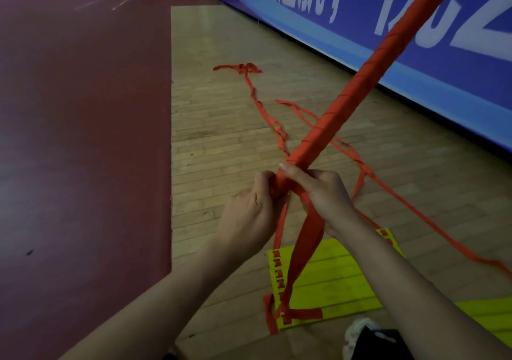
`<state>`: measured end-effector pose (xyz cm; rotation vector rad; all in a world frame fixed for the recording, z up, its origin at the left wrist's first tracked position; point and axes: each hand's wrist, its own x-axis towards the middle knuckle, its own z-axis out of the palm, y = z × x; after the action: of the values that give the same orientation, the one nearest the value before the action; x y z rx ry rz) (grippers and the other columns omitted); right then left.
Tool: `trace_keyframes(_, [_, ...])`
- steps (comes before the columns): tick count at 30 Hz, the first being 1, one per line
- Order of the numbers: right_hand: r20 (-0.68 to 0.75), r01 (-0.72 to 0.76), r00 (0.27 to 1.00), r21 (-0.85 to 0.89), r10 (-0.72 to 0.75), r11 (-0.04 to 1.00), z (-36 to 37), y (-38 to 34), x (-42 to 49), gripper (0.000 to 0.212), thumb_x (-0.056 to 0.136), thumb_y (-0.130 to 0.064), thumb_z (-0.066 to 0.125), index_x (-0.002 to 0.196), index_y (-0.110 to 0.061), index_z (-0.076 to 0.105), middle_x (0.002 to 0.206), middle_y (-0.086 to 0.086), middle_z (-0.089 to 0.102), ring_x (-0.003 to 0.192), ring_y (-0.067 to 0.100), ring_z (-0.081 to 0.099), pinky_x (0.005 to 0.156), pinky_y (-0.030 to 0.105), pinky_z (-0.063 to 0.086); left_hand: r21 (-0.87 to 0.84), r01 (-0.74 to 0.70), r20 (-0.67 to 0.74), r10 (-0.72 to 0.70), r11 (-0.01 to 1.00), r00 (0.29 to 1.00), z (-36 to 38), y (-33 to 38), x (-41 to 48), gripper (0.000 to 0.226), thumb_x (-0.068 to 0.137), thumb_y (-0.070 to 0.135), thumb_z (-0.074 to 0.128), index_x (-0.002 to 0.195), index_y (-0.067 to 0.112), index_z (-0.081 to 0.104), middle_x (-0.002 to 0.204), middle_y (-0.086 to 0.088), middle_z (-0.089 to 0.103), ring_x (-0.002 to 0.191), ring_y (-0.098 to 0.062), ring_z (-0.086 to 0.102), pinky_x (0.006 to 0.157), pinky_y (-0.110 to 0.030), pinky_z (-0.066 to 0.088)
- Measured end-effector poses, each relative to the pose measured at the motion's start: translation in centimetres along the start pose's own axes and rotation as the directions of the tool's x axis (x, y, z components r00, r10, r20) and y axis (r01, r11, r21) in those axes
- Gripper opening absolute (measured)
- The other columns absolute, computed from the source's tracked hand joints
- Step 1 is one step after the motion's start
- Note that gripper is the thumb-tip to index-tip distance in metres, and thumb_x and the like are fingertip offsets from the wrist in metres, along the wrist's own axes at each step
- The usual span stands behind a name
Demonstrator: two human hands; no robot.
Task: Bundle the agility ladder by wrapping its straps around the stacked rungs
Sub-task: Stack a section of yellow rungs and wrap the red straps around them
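1. Head view: left hand [249, 207] and right hand [321, 190] closed around the near end of the strap-wrapped bundle [357, 93], raised slanting toward the blue banner [415, 40].
2. Loose straps [266, 110] trailing over open wooden floor [221, 143]; yellow rungs [332, 276] flat below the wrists.

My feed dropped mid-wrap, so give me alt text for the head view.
Both hands, left hand and right hand, grip the near end of a long bundle wound in red strap, raised diagonally. Loose red strap trails across the wooden floor; yellow rungs lie below.
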<state>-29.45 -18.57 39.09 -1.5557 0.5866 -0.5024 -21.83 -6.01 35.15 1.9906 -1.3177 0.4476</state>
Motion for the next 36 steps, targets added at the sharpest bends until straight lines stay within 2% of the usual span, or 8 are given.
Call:
trace_keyframes(3, [0.060, 0.020, 0.998, 0.132, -0.028, 0.991, -0.5, -0.7, -0.2, 0.023, 0.079, -0.029, 0.073, 0.065, -0.012, 0.067, 0.041, -0.012, 0.043, 0.034, 0.001, 0.036, 0.037, 0.011, 0.027, -0.279, 0.167, 0.138, -0.133, 0.946, 0.982, -1.3, 0.5, 0.3, 0.035, 0.094, 0.054, 0.045, 0.107, 0.026, 0.031, 0.078, 0.005, 0.056, 0.058, -0.015, 0.058, 0.055, -0.043, 0.051])
trace_keyframes(7, [0.141, 0.037, 0.988, 0.187, -0.064, 0.982, -1.3, -1.1, -0.4, 0.032, 0.067, -0.038, 0.074, 0.074, -0.006, 0.069, 0.044, -0.010, 0.042, 0.035, 0.001, 0.033, 0.035, 0.014, 0.026, -0.638, 0.588, 0.535, -0.264, 0.497, 0.803, -3.2, 1.2, 1.0, 0.058, 0.081, 0.051, 0.069, 0.115, 0.011, 0.047, 0.093, -0.012, 0.065, 0.068, -0.019, 0.065, 0.063, -0.040, 0.056])
trace_keyframes(14, [0.262, 0.057, 0.958, 0.229, -0.118, 0.972, -1.7, -1.2, -0.2, 0.028, 0.063, -0.043, 0.076, 0.063, -0.015, 0.070, 0.048, 0.002, 0.032, 0.033, 0.009, 0.026, 0.037, 0.023, 0.015, -0.521, 0.841, 0.850, 0.003, -0.148, 0.527, -4.0, 1.1, 0.9, 0.053, 0.087, 0.055, 0.048, 0.097, 0.007, 0.067, 0.076, -0.007, 0.066, 0.045, -0.015, 0.059, 0.040, -0.019, 0.047])
trace_keyframes(18, [0.296, 0.048, 0.948, 0.228, -0.116, 0.972, -1.7, -1.3, 0.1, 0.026, 0.060, -0.043, 0.078, 0.064, -0.018, 0.072, 0.050, 0.002, 0.032, 0.033, 0.007, 0.026, 0.039, 0.025, 0.013, -0.487, 0.768, 0.807, 0.121, -0.416, 0.578, -3.4, 1.2, 0.9, 0.047, 0.058, 0.043, 0.089, 0.081, 0.007, 0.071, 0.062, -0.004, 0.060, 0.031, -0.008, 0.049, 0.029, -0.015, 0.040])
trace_keyframes(25, [0.388, 0.002, 0.913, 0.301, -0.124, 0.953, -3.3, -0.9, 0.4, 0.016, 0.072, -0.019, 0.073, 0.080, -0.006, 0.069, 0.056, -0.005, 0.065, 0.051, 0.000, 0.059, 0.050, 0.008, 0.044, -0.622, 0.768, 0.783, -0.105, -0.156, 0.613, -3.8, 1.2, 1.5, 0.043, 0.076, 0.046, 0.067, 0.091, 0.009, 0.052, 0.061, -0.005, 0.057, 0.028, -0.008, 0.043, 0.030, -0.013, 0.033])
trace_keyframes(27, [0.439, 0.000, 0.895, 0.180, -0.080, 0.984, -3.6, -0.3, 0.7, 0.033, 0.057, -0.035, 0.085, 0.081, -0.014, 0.077, 0.077, -0.003, 0.072, 0.072, 0.008, 0.063, 0.064, 0.014, 0.047, -0.638, 0.765, 0.768, -0.137, -0.086, 0.625, -4.0, 1.2, 1.7, 0.032, 0.081, 0.038, 0.052, 0.090, 0.007, 0.049, 0.060, -0.005, 0.056, 0.028, -0.008, 0.042, 0.030, -0.013, 0.032])
trace_keyframes(33, [0.424, -0.001, 0.906, 0.027, -0.010, 1.000, -3.8, -0.1, 0.1, 0.024, 0.066, -0.024, 0.068, 0.084, -0.008, 0.065, 0.058, 0.002, 0.064, 0.053, 0.012, 0.061, 0.053, 0.023, 0.050, -0.708, 0.706, 0.703, -0.110, -0.014, 0.703, -3.7, 0.5, 1.8, 0.041, 0.072, 0.044, 0.078, 0.083, 0.008, 0.061, 0.065, -0.008, 0.060, 0.031, -0.011, 0.045, 0.032, -0.016, 0.035])
trace_keyframes(36, [0.371, 0.056, 0.927, -0.008, -0.049, 0.998, -3.6, 0.1, 0.1, 0.030, 0.065, -0.023, 0.075, 0.085, -0.002, 0.066, 0.064, 0.013, 0.067, 0.060, 0.017, 0.060, 0.060, 0.029, 0.049, -0.723, 0.690, 0.677, -0.167, 0.029, 0.716, -3.5, 0.7, 1.9, 0.029, 0.082, 0.033, 0.063, 0.084, 0.004, 0.057, 0.064, -0.008, 0.060, 0.031, -0.012, 0.044, 0.033, -0.017, 0.033])
